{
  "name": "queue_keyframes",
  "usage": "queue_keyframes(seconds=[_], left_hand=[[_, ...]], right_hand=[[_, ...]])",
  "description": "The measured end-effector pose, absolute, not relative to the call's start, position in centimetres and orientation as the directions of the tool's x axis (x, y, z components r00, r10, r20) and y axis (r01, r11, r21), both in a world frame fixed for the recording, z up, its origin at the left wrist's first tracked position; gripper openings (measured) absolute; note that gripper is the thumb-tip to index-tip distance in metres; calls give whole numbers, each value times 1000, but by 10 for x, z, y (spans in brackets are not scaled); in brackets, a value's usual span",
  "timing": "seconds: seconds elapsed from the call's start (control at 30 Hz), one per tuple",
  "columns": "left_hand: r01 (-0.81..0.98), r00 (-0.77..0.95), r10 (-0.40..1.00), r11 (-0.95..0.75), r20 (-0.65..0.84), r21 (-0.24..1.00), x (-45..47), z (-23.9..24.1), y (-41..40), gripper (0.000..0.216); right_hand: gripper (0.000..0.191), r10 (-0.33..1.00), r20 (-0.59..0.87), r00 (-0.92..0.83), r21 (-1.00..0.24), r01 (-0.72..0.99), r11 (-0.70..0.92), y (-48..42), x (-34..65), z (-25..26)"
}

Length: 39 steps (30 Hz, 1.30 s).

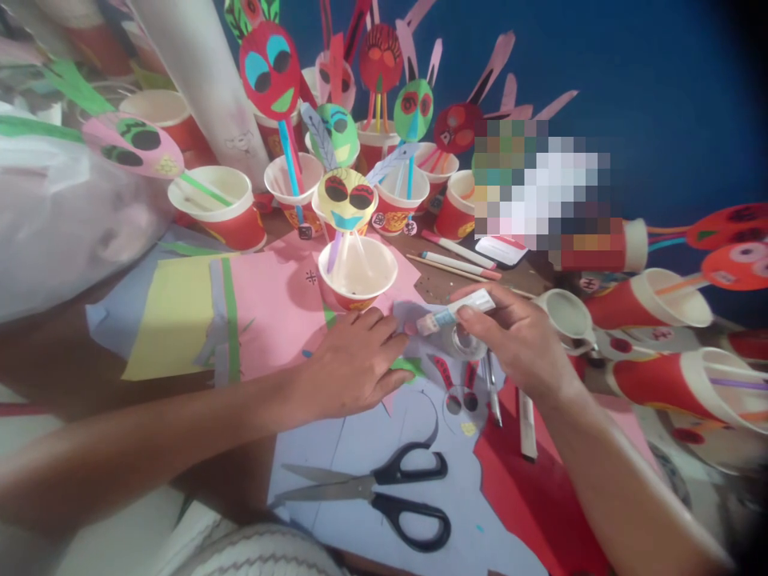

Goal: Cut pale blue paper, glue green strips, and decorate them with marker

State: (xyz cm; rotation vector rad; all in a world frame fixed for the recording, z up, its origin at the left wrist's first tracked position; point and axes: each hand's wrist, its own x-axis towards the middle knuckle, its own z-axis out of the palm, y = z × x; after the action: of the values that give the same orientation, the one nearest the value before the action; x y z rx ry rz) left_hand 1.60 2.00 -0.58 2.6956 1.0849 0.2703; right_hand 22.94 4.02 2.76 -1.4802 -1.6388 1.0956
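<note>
My right hand (516, 336) pinches a small white tube with blue print (453, 314) between thumb and fingers, above the papers. My left hand (360, 360) lies palm down with fingers stretched out, just below a red-and-white paper cup (358, 276). A green paper scrap (409, 370) shows by its thumb. Between the hands is a round clear container (468, 344). Below lie red antenna cutouts and dark round eye pieces (462, 400) on blue paper (336, 520). Black-handled scissors (366, 484) rest partly open nearer me.
Several paper cups with paper faces on straws, like the yellow face (346, 196), stand behind. More cups (654, 380) lie tilted at right. Pink paper (276, 304), yellow paper (171, 312) and red paper (540, 480) cover the table. Markers (459, 264) lie beyond my right hand.
</note>
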Motion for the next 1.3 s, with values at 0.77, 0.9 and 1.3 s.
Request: queue_keyframes(seconds=[0.77,0.9,1.3], left_hand=[[330,428,901,-76,-77,941,12,24,7,10],[268,420,894,41,-155,963,9,23,6,13],[279,435,896,-44,-85,959,9,25,5,11]], right_hand=[[29,933,-208,-292,-913,400,-79,-21,227,28],[26,952,-161,-261,-826,563,14,-19,239,31],[50,907,-323,-269,-821,557,-127,-19,220,37]])
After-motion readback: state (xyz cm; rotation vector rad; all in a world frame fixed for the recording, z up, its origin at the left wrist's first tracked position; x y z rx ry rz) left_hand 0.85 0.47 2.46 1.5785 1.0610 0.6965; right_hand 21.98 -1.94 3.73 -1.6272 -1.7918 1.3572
